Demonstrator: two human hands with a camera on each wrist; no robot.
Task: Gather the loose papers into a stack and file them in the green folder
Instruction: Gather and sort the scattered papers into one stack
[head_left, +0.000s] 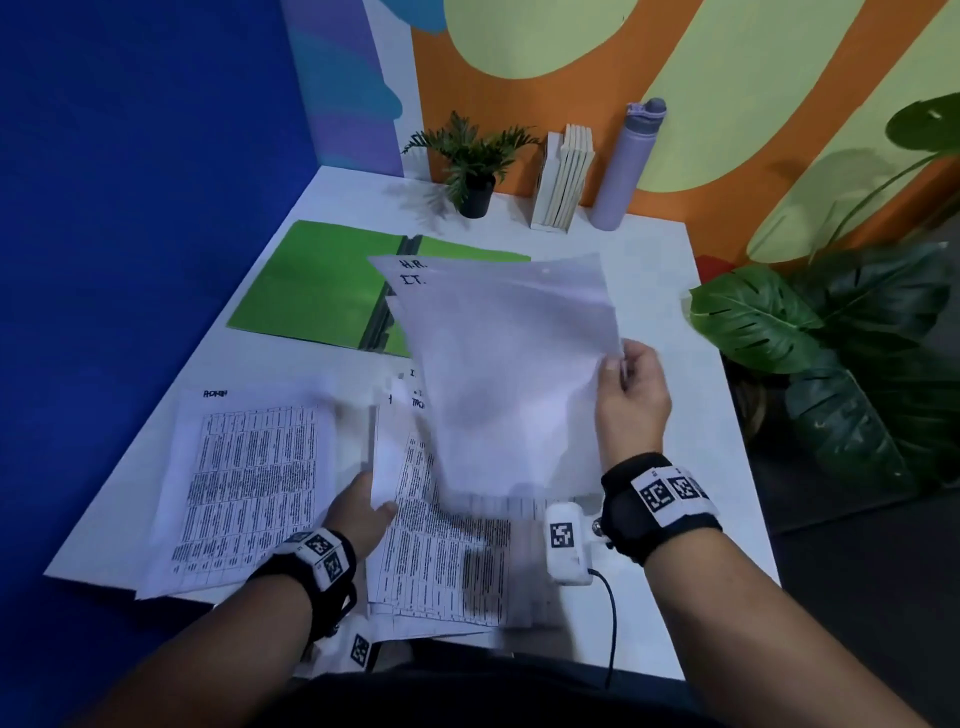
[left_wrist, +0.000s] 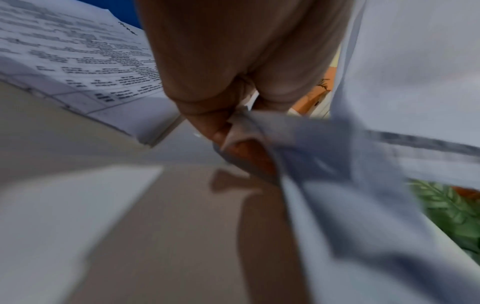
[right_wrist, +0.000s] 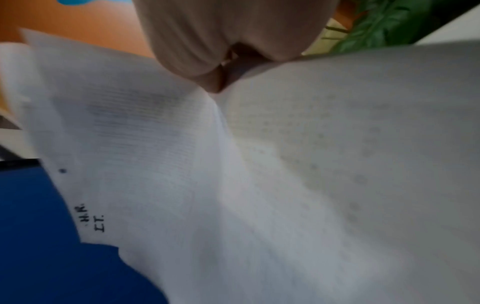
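My right hand (head_left: 631, 387) pinches the right edge of a raised bundle of thin white paper sheets (head_left: 498, 364), thumb on the near face and fingers behind; the sheets hang tilted above the white table (head_left: 675, 322), top corner marked "H.R." and "I.T." in black. In the right wrist view the same bundle (right_wrist: 259, 174) bows out from under my right hand (right_wrist: 226, 51), and the handwriting is legible near its far corner. My left hand (head_left: 363, 512) grips the lower left corner of a blurred white sheet (head_left: 387, 462), fingers curled around it; the left wrist view shows my left hand (left_wrist: 221, 92) bunching that paper corner (left_wrist: 259, 127) between thumb and fingers. Whether this sheet belongs to the raised bundle, I cannot tell, the blur is too strong. A printed white page with dense table text (head_left: 249, 488) lies flat on the table at the near left, overhanging the front edge slightly. More printed white pages (head_left: 441, 561) lie overlapped below the raised bundle at the near centre. The open green cardboard folder (head_left: 311, 286) lies flat at the far left of the table, its right half partly hidden behind the raised bundle. Along the back wall stand a small potted fern in a black pot (head_left: 472, 166), a row of pale upright books (head_left: 563, 176) and a lilac drinking bottle (head_left: 626, 166). A large-leafed green plant (head_left: 831, 338) stands off the table's right side.
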